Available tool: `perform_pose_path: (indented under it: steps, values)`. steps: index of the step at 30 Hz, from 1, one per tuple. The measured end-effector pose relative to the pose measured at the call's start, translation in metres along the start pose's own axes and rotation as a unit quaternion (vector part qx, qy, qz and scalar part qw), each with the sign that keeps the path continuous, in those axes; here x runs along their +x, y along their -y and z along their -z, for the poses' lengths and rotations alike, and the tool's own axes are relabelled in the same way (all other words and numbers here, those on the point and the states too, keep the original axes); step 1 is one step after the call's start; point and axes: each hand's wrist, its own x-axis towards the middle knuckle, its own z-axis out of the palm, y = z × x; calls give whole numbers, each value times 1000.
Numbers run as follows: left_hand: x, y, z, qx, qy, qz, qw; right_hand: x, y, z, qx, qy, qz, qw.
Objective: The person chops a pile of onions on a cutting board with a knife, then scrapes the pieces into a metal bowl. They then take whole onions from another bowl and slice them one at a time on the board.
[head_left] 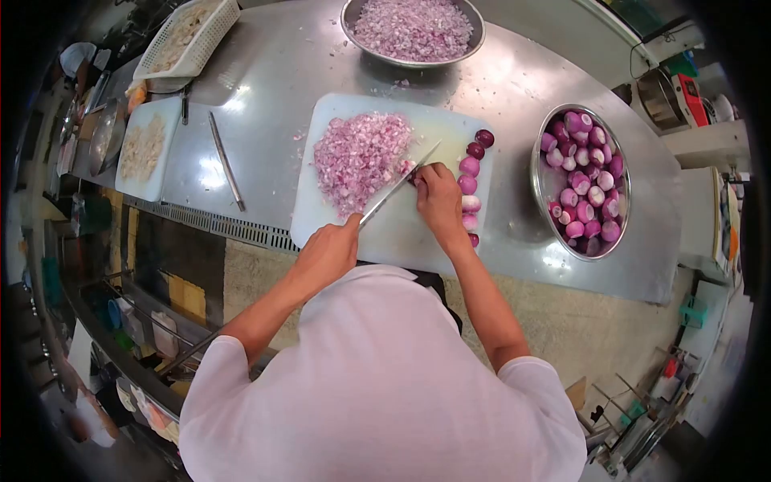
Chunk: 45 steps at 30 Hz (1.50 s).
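Note:
My left hand [331, 251] is closed around the handle of a kitchen knife [399, 183]. The blade points up and to the right over the white cutting board [385, 243]. My right hand [439, 199] has its fingers bent down on a small piece of red onion [413, 177] beside the blade; the fingers hide most of it. A heap of chopped red onion [361, 157] lies on the board left of the knife. Several peeled red onions [469, 185] stand in a line along the board's right edge, just past my right hand.
An oval metal bowl of whole peeled onions [582, 185] stands right on the steel table [514, 104]. Behind the board is a metal bowl of chopped onion [414, 30]. Left lie a sharpening-steel-like rod [226, 161], another board [170, 161] with pale pieces, and a white basket [210, 44].

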Motion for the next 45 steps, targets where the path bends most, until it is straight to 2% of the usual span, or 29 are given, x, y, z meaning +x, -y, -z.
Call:
perform_pose_path:
  steps: [5,7,11,14,17,19,22,25,29,31,45]
  values:
    - [-1,13,-12,20,-5,1,1000,0,1,-3,17,-28,12,999]
    - [-2,4,0,3,25,12,1000,0,0,-2,22,-33,10,999]
    - [-2,5,-5,18,30,25,999,-3,0,-5,32,-35,5,999]
    - [2,3,-4,36,24,12,999,-4,1,-3,41,-47,5,998]
    - [-1,10,-9,-5,3,9,1000,-6,1,-5,37,-40,-15,998]
    - [3,14,-11,31,22,5,999,-9,0,-7,42,-44,-10,998]
    - [-2,0,0,-3,35,9,999,-11,-2,-4,42,-55,-4,998]
    - [3,12,-12,38,26,-1,999,-7,0,-7,53,-61,2,997]
    - [-3,4,-6,15,39,2,999,-9,3,-3,61,-60,-6,996]
    - [-3,1,-6,-6,8,-13,1000,-8,0,-6,59,-64,-8,996]
    - [0,5,-8,17,28,-1,999,-15,-5,-5,58,-82,-23,995]
